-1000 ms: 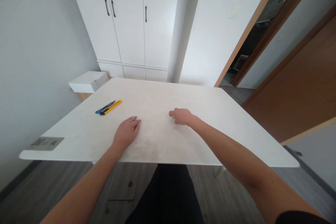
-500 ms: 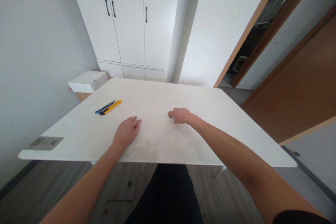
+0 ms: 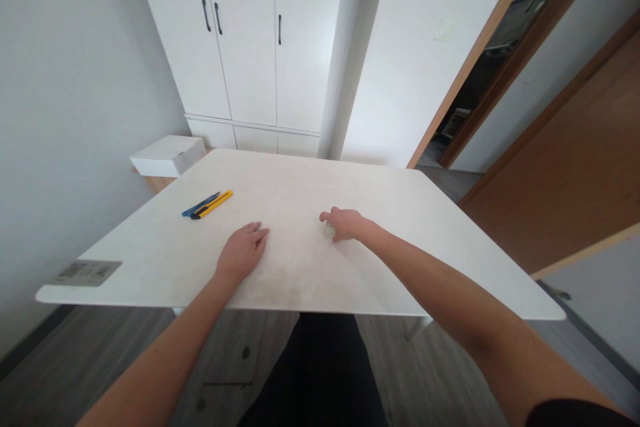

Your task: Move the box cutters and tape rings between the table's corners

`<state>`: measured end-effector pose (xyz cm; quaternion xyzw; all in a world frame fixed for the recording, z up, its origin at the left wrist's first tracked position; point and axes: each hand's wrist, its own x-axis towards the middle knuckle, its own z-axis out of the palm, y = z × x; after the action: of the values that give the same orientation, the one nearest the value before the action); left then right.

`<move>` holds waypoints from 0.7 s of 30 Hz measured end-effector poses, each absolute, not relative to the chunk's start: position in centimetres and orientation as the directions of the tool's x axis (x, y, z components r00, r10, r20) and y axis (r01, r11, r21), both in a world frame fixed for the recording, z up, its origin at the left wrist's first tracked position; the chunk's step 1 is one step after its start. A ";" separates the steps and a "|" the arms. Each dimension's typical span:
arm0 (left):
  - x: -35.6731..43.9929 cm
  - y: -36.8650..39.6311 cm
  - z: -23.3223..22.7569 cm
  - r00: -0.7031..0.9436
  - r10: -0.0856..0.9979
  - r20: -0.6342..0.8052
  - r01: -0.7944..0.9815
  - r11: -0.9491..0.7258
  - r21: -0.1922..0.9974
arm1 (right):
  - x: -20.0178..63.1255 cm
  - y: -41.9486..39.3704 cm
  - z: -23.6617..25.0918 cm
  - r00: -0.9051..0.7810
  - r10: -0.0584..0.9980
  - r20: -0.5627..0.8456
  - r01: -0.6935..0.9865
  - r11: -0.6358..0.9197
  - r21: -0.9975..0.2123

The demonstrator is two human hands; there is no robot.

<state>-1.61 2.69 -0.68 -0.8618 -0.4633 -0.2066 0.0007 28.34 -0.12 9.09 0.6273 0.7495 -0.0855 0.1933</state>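
Our right hand (image 3: 346, 224) lies curled near the middle of the white tabletop (image 3: 410, 227), its fingers closed on a small clear roll of tape (image 3: 329, 230) that peeks out at the hand's left side. Our left hand (image 3: 241, 252) rests flat, fingers together, nearer the front edge. The yellow and blue utility knives (image 3: 207, 204) lie toward the left edge, closer to the left hand, long axes slanting toward the far right corner.

small clear roll of tape (image 3: 329, 230), mostly hidden under right-hand fingers, sits on white counter (image 3: 400, 213), mid-right.
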 end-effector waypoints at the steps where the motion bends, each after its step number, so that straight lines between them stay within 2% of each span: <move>1: -1.6 2.7 -0.7 0.486 0.798 0.355 0.801 -0.570 0.185 | 28.4 -0.1 9.1 -0.152 0.903 -0.402 0.974 0.206 0.095; 10: -1.5 2.6 -0.6 0.465 0.809 0.359 0.794 -0.561 0.235 | 28.4 0.0 8.5 -0.201 0.905 -0.376 0.964 0.251 0.089; 21: -1.8 2.9 -1.0 0.490 0.794 0.360 0.786 -0.581 0.212 | 29.6 0.1 7.9 -0.206 0.920 -0.333 0.963 0.251 0.099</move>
<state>-1.83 2.94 -0.98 -0.8630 -0.4578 -0.2136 -0.0096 29.58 0.14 7.93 0.6086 0.7737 -0.0651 0.1637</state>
